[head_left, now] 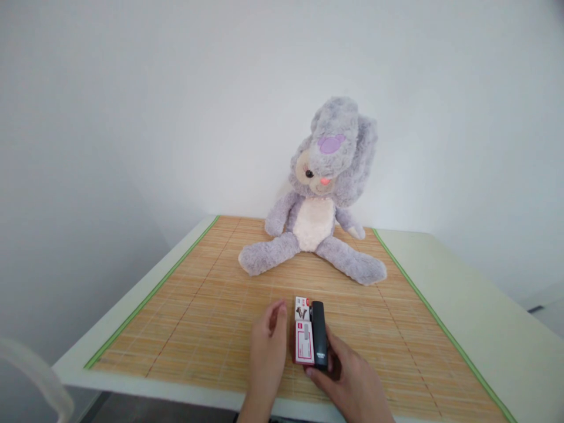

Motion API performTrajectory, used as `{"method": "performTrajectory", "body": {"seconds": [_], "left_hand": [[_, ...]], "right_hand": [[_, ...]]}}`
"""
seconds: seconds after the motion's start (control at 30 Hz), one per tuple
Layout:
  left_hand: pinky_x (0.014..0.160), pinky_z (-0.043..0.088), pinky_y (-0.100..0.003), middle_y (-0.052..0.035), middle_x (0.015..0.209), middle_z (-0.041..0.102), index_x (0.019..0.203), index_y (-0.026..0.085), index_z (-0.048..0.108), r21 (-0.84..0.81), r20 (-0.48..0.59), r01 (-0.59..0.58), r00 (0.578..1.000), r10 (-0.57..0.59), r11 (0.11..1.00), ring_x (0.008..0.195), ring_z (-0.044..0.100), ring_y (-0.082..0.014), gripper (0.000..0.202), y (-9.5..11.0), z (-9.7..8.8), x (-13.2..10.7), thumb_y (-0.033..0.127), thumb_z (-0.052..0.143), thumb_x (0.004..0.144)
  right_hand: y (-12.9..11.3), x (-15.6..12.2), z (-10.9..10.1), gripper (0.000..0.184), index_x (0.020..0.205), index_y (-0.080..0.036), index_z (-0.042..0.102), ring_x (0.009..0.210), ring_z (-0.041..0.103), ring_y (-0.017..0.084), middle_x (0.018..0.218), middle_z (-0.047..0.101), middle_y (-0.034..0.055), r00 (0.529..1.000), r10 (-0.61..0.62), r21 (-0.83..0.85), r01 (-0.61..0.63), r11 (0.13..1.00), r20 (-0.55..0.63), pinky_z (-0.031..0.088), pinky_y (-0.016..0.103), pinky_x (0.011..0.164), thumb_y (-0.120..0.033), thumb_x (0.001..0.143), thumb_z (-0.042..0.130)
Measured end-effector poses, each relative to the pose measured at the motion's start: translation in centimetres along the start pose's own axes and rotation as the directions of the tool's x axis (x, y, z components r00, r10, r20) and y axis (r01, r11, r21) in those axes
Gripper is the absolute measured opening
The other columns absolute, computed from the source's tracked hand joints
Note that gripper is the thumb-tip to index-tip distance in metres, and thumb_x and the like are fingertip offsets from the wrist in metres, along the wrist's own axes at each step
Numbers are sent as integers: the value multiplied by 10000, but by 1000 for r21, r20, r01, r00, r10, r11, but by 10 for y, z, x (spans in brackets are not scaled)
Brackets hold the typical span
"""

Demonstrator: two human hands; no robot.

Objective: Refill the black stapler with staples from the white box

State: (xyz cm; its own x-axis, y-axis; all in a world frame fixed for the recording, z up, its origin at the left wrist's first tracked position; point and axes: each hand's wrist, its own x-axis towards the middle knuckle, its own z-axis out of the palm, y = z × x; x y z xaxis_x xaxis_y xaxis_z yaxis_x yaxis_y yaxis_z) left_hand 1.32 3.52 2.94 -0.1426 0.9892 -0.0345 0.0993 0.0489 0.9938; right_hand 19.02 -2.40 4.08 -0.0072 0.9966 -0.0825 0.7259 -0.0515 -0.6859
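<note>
A small red-and-white cardboard box (pixel 304 332) lies on the bamboo mat (pixel 207 305) near the table's front edge. A black stapler-like object (pixel 319 335) rests right beside it on the right. My left hand (pixel 267 352) lies next to the box's left side, fingers together, thumb touching or nearly touching the box. My right hand (pixel 348 382) curls its fingers around the black object's near end. A grey plush rabbit (pixel 319 200) sits upright at the mat's far side, legs spread toward me.
The mat has green edging and covers most of a pale table (pixel 476 305) set against a white wall. A curved translucent object (pixel 39 376) shows at the lower left corner, off the table.
</note>
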Motion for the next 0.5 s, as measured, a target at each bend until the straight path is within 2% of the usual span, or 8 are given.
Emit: {"method": "performTrajectory", "body": {"seconds": [0.03,0.1,0.2,0.3,0.5], "left_hand": [[1141,464,-419,-121,1369,681,1303,169,686,-83,-12,36,999,-37,996,1285,631,-261,542,-3,4,-10,554,514,962],[1223,384,-411,-95,1495,587,1389,199,632,-173,30,95,995,-91,980,1410,529,-249,555,-6,12,-30,549,514,974],[1297,244,-424,-64,1604,459,1484,233,548,-156,98,118,990,-104,981,1519,379,-249,593,-6,22,-48,554,511,986],[1315,181,-448,-76,1648,382,1533,218,484,-87,117,87,990,-77,992,1551,312,-257,637,-7,29,-52,565,482,998],[1309,196,-457,-98,1656,365,1562,206,435,7,80,7,997,-7,1000,1550,313,-261,640,-17,36,-53,542,439,1017]], "right_hand": [[0,0,0,686,1450,-293,552,817,706,237,988,763,19,1000,0,1,0,1000,2,490,299,723,-338,781,697],[-1,0,-2,651,1423,-288,576,867,713,247,1056,763,35,1000,4,-15,-4,1000,6,496,306,757,-340,786,695],[-4,-1,-3,600,1385,-283,602,926,716,262,1121,759,52,1000,12,-35,-11,999,17,494,310,775,-339,794,690],[-6,0,-3,613,1396,-303,587,976,716,266,1170,752,45,1000,12,-26,-11,1000,29,495,309,791,-310,790,682],[-5,2,-1,625,1407,-308,584,1065,707,278,1254,732,54,1000,-10,-11,10,1000,16,499,330,873,-264,787,654]]}}
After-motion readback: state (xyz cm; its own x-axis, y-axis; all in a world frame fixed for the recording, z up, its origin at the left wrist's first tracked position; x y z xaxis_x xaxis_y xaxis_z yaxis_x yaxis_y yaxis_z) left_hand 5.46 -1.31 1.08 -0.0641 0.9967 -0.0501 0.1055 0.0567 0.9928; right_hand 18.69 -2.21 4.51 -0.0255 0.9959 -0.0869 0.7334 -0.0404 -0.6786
